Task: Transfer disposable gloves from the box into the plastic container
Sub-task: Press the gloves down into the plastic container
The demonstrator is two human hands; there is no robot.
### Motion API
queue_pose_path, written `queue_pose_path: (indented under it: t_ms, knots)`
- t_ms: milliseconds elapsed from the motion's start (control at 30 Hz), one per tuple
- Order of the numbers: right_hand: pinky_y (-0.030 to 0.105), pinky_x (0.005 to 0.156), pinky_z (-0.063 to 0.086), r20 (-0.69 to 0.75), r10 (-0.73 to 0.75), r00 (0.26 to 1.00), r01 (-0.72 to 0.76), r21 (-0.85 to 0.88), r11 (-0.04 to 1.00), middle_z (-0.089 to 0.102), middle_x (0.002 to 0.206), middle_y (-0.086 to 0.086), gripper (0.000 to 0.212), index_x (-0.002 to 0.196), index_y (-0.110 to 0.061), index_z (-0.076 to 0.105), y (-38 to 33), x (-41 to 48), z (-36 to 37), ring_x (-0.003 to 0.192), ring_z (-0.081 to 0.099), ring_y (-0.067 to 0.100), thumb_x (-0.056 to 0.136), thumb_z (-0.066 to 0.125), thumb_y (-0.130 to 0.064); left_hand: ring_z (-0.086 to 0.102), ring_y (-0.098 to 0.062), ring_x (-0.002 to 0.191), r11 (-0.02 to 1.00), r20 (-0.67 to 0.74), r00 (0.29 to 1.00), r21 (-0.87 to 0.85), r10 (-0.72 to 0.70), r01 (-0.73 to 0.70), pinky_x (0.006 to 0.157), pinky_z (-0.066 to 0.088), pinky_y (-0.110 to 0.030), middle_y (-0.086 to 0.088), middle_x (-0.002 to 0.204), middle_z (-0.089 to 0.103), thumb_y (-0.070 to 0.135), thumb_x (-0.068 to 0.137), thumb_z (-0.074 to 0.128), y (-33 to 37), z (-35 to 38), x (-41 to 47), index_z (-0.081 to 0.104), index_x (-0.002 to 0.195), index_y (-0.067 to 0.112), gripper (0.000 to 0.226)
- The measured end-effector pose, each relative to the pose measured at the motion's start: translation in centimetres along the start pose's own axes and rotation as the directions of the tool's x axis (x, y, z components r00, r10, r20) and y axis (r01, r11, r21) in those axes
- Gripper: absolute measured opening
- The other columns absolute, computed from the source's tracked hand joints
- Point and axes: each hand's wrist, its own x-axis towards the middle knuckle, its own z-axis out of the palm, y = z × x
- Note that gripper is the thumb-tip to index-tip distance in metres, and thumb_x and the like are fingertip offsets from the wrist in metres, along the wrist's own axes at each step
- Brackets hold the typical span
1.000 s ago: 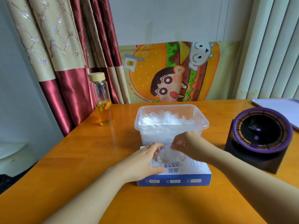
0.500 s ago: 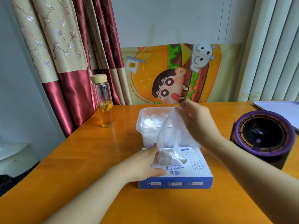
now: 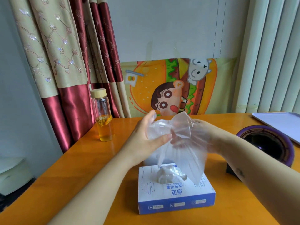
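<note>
A blue and white glove box [image 3: 175, 197] lies on the orange table near me, with a crumpled tuft of clear gloves [image 3: 168, 175] sticking out of its top slot. Above it, both hands hold one clear disposable glove [image 3: 183, 148] in the air, its fingers hanging down over the box. My left hand [image 3: 146, 138] pinches the glove's bunched upper part between thumb and fingers. My right hand [image 3: 204, 137] grips it from the right, seen partly through the film. The plastic container is almost wholly hidden behind the hands and the glove.
A glass bottle [image 3: 103, 116] with amber liquid and a pale lid stands at the table's far left. A black and purple round device [image 3: 267, 143] sits at the right, a lilac tray [image 3: 280, 124] behind it. Curtains and a cartoon poster line the back.
My right hand pulled a glove up out of the box. My left hand left the box top and rose to take hold of the glove too.
</note>
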Motion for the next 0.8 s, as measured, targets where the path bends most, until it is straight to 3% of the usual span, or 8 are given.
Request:
queue_pose_path:
  t_ms: [100,233,333,467,567,667,733,800]
  knots:
    - [0.03,0.064,0.058,-0.017,0.048,0.999,-0.047,0.078,0.996,0.063,0.085,0.015,0.014,0.096,0.002,0.061,0.2,0.7,-0.2,0.067,0.066,0.021,0.089,0.057,-0.009,0.052,-0.002,0.113,0.999,-0.079,0.996,-0.001,0.048,-0.048,0.098,0.038,-0.021,0.012,0.118,0.059,0.027,0.088,0.067,0.3,0.5,2.4,0.066,0.1,0.032,0.013]
    - [0.039,0.079,0.053,-0.123,0.017,0.992,0.012,0.227,0.974,0.069,0.095,0.012,0.027,0.103,-0.011,0.064,0.7,1.6,-1.9,0.084,0.066,0.024,0.097,0.049,-0.032,0.067,-0.014,0.089,0.995,-0.159,0.983,-0.044,-0.094,0.088,0.077,0.05,-0.027,0.002,0.091,0.072,0.022,0.09,0.063,-0.7,0.5,4.9,0.071,0.094,0.018,0.01]
    - [0.042,0.078,0.053,-0.306,-0.012,0.952,0.095,0.256,0.962,0.069,0.093,0.01,0.033,0.088,-0.017,0.056,1.0,1.4,-3.1,0.084,0.066,0.025,0.09,0.051,-0.049,0.067,-0.019,0.089,0.977,-0.233,0.949,-0.077,-0.213,0.2,0.08,0.052,-0.032,0.0,0.093,0.072,0.028,0.089,0.062,-1.6,0.1,7.0,0.07,0.102,0.018,0.018]
    - [0.033,0.076,0.05,-0.295,-0.27,0.917,0.218,-0.198,0.956,0.065,0.095,0.0,0.035,0.084,-0.019,0.048,1.5,1.3,-3.0,0.091,0.064,0.018,0.074,0.072,-0.043,0.066,-0.019,0.085,0.956,-0.226,0.929,-0.077,-0.294,0.284,0.069,0.049,-0.028,-0.002,0.095,0.07,0.034,0.087,0.062,-2.1,0.3,9.5,0.064,0.118,0.011,0.038]
    - [0.024,0.063,0.043,-0.304,-0.395,0.867,0.184,-0.541,0.82,0.068,0.085,0.002,0.021,0.082,-0.017,0.052,1.6,3.0,-3.7,0.076,0.062,0.017,0.081,0.072,-0.015,0.055,-0.013,0.064,0.937,-0.158,0.925,-0.005,-0.346,0.35,0.053,0.038,-0.023,0.001,0.072,0.059,0.035,0.09,0.061,-2.2,1.0,10.7,0.065,0.093,0.012,0.023]
    - [0.018,0.075,0.048,-0.277,-0.36,0.891,0.025,-0.761,0.648,0.068,0.108,-0.004,0.029,0.104,-0.018,0.065,1.6,5.1,-5.1,0.094,0.066,0.016,0.08,0.068,-0.003,0.054,-0.013,0.067,0.933,-0.096,0.932,0.058,-0.349,0.355,0.057,0.039,-0.024,-0.003,0.081,0.065,0.033,0.091,0.06,-2.9,1.0,11.7,0.066,0.096,0.013,0.021]
    - [0.022,0.094,0.044,-0.273,-0.287,0.918,-0.122,-0.885,0.449,0.059,0.129,-0.001,0.051,0.129,-0.017,0.057,1.8,6.4,-6.2,0.115,0.057,0.018,0.08,0.067,-0.004,0.058,-0.015,0.085,0.93,-0.139,0.932,0.115,-0.333,0.35,0.069,0.04,-0.024,-0.006,0.109,0.068,0.027,0.093,0.057,-4.3,-0.2,12.6,0.066,0.113,0.012,0.026]
    - [0.027,0.099,0.043,-0.283,-0.177,0.943,-0.221,-0.927,0.303,0.055,0.134,0.003,0.061,0.137,-0.016,0.049,2.1,7.0,-6.8,0.121,0.052,0.022,0.08,0.066,-0.006,0.059,-0.018,0.102,0.911,-0.256,0.923,0.222,-0.288,0.346,0.082,0.043,-0.025,-0.004,0.119,0.065,0.021,0.094,0.057,-5.6,-1.9,13.3,0.067,0.11,0.015,0.02]
